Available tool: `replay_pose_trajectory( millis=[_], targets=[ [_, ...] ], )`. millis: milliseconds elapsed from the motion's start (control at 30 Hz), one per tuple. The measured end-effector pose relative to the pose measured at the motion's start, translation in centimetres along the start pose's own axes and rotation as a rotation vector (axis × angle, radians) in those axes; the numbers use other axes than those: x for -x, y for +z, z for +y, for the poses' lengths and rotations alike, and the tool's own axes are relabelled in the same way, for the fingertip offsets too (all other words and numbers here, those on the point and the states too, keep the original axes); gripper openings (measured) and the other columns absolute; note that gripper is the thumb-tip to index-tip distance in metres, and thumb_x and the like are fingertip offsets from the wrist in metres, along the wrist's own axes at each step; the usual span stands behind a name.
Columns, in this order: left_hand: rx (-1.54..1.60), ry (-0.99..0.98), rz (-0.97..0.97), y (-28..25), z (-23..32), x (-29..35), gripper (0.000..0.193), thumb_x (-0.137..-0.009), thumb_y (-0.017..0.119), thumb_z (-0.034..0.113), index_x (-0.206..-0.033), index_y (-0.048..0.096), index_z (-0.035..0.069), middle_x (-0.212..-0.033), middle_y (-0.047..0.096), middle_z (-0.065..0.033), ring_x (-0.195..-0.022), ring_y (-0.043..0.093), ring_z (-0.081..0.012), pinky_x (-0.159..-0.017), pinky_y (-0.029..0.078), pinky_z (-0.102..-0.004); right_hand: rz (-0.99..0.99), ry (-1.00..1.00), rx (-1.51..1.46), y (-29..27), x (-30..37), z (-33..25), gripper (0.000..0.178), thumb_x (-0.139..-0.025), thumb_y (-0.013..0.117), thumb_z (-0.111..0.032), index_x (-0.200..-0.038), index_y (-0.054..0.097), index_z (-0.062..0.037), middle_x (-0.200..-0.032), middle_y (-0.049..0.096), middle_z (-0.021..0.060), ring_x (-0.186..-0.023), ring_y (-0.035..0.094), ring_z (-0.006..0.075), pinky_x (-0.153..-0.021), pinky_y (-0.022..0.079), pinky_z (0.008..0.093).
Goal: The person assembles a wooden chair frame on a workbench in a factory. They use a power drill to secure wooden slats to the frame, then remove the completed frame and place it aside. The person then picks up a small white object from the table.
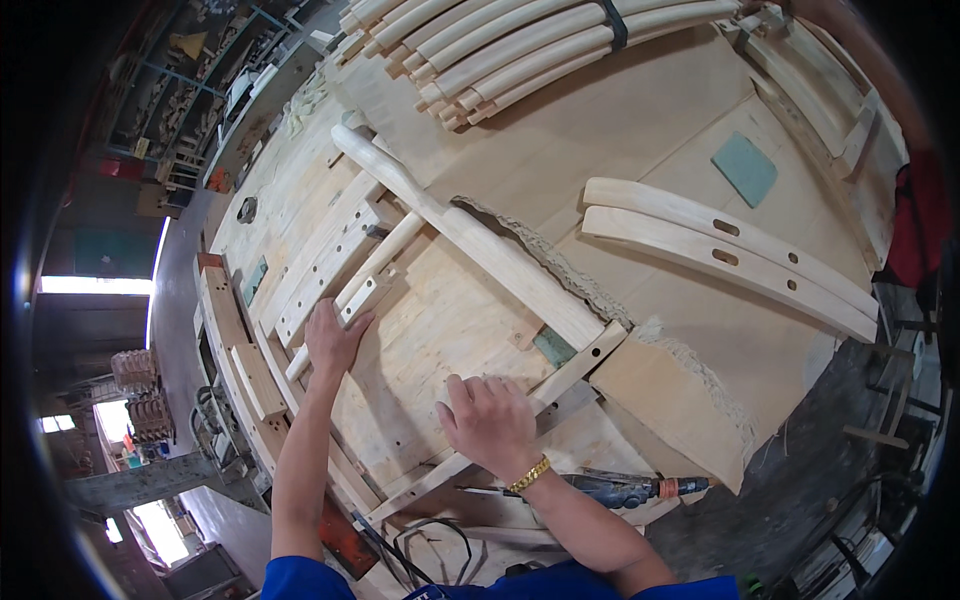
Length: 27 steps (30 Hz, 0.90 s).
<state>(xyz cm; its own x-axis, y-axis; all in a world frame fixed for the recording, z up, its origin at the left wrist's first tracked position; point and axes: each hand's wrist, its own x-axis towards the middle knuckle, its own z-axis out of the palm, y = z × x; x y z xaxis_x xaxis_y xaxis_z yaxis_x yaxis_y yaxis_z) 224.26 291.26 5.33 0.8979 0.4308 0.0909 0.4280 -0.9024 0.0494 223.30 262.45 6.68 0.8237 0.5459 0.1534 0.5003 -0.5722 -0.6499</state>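
Obstructions: the fingertips of the left hand (335,340), at 9 o'clock, are partly lost against the wood. The right forearm covers part of the power tool (620,490) at 5 o'clock. The top edge cuts off the strapped bundle of curved slats (520,50) at 12 o'clock. A second person's arm (880,50) at 2 o'clock is cut off by the dark rim.

Position: the drilled wooden block (368,293) lies at 1 o'clock from the left hand, its near end at the fingers, and toward 11 o'clock from the right hand (490,420), well apart from it. A round bar (395,245) runs beside the block. The shaped wooden post (520,275) lies at 12 o'clock from the right hand.

Hands: the left bends over the block's near end and the bar; whether it grips either cannot be told. The right has its fingers spread and half bent, with nothing seen in it; contact with the lower rail (425,487) beneath cannot be confirmed.

Containers: a shelf rack (205,85) at 10 o'clock holds many small pieces, too small to identify.
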Motion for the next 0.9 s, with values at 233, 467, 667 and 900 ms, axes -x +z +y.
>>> replay_pose_trajectory(
  millis=[233, 467, 667, 900],
  targets=[
    [0.032, 0.002, -0.028, -0.5, -0.8, 0.4, 0.058, -0.071, 0.074, 0.051, -0.088, 0.052, 0.000, -0.086, 0.058, -0.0194, -0.086, 0.055, -0.0383, -0.075, 0.044, -0.0457, -0.012, 0.008, 0.074, 0.6, 0.0, -0.8, 0.028, -0.078, 0.064, -0.034, -0.094, 0.057, -0.0111, -0.071, 0.058, 0.0048, -0.071, 0.059, 0.0227, -0.067, 0.045, 0.0381],
    [0.153, -0.111, -0.117, -3.1, -1.5, 0.3, 0.072, -0.072, 0.062, 0.067, -0.099, 0.059, 0.000, -0.096, 0.062, -0.0225, -0.093, 0.058, -0.0386, -0.081, 0.046, -0.0455, -0.083, 0.003, 0.097, 1.2, 0.5, -1.6, 0.029, -0.079, 0.064, -0.033, -0.099, 0.064, -0.0117, -0.084, 0.066, 0.0055, -0.080, 0.063, 0.0240, -0.071, 0.046, 0.0398],
    [0.086, -0.073, -0.096, -6.7, -2.5, 0.0, 0.070, -0.070, 0.061, 0.072, -0.085, 0.063, 0.004, -0.081, 0.065, -0.0170, -0.083, 0.063, -0.0331, -0.075, 0.048, -0.0429, -0.154, 0.019, 0.154, 0.8, 0.7, -1.7, 0.031, -0.080, 0.063, -0.034, -0.100, 0.064, -0.0105, -0.083, 0.067, 0.0032, -0.078, 0.064, 0.0233, -0.070, 0.047, 0.0389],
    [-0.240, -0.037, 0.034, -18.9, -4.3, 1.8, 0.064, -0.072, 0.061, 0.069, -0.081, 0.065, 0.006, -0.068, 0.065, -0.0098, -0.066, 0.065, -0.0243, -0.061, 0.050, -0.0392, 0.008, -0.074, -0.183, -0.3, 0.7, -1.4, 0.028, -0.079, 0.067, -0.028, -0.100, 0.064, -0.0091, -0.083, 0.067, 0.0047, -0.073, 0.065, 0.0217, -0.065, 0.050, 0.0348]
  ],
)
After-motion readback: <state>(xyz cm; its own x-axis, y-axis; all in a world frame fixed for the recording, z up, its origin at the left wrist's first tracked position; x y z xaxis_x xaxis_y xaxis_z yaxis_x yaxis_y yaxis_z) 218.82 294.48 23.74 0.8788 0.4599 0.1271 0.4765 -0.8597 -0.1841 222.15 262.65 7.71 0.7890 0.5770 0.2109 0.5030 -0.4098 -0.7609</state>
